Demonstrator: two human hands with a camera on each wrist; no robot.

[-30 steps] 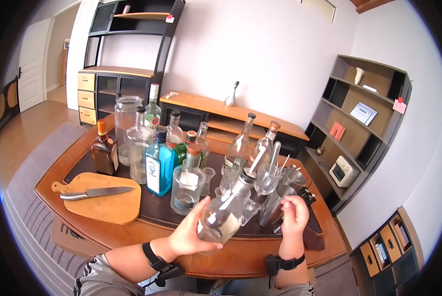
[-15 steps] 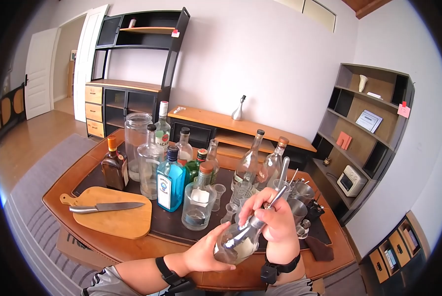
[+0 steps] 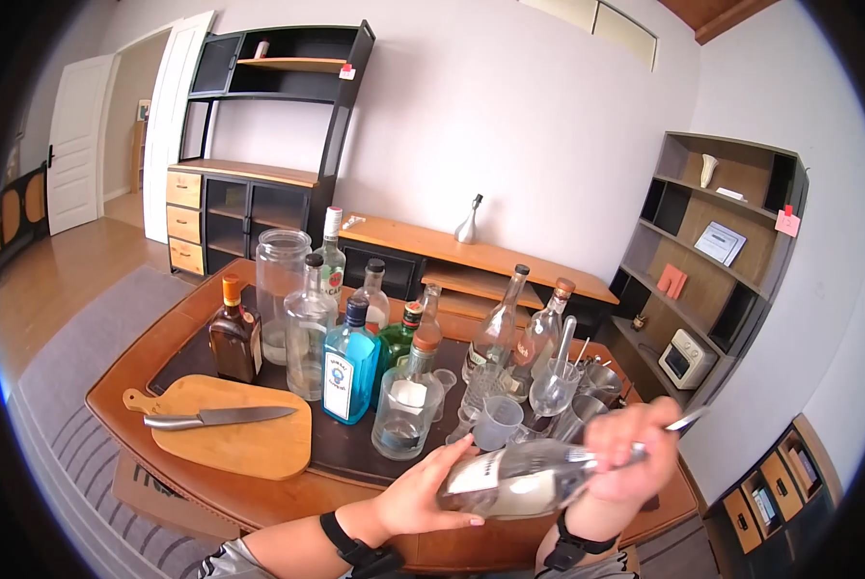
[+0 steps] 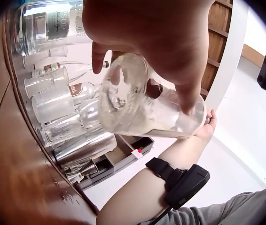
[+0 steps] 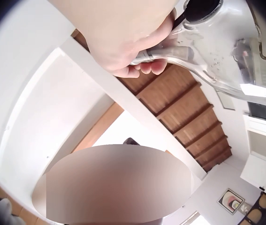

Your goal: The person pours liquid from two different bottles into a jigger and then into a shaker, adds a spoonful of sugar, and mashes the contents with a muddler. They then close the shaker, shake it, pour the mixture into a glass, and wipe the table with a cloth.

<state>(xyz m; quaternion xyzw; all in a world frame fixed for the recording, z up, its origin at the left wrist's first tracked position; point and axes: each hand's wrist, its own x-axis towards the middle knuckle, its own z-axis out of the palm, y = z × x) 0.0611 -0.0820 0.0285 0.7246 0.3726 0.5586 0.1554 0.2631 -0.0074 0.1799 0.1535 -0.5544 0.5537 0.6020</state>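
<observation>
A clear glass bottle (image 3: 514,480) with a pale label lies almost level above the table's near edge, its neck toward the right. My left hand (image 3: 415,494) grips the base end, thumb below and fingers above. The right hand (image 3: 633,452) is wrapped round the neck, and a metal pour spout (image 3: 688,419) sticks out past the fingers. In the left wrist view the bottle's round bottom (image 4: 119,105) faces the camera under the left hand. Behind the bottle stands a clear plastic measuring cup (image 3: 498,422).
Several bottles crowd the table's middle, among them a blue one (image 3: 348,372) and a cork-topped one (image 3: 408,415). A knife (image 3: 225,417) lies on the cutting board (image 3: 230,454) at left. Metal shakers (image 3: 579,420) and a stemmed glass (image 3: 554,388) stand at right.
The right hand, empty at first, has come to the bottle's neck and taken hold of it. The bottle has tipped from upright-leaning to nearly level, its neck swinging right.
</observation>
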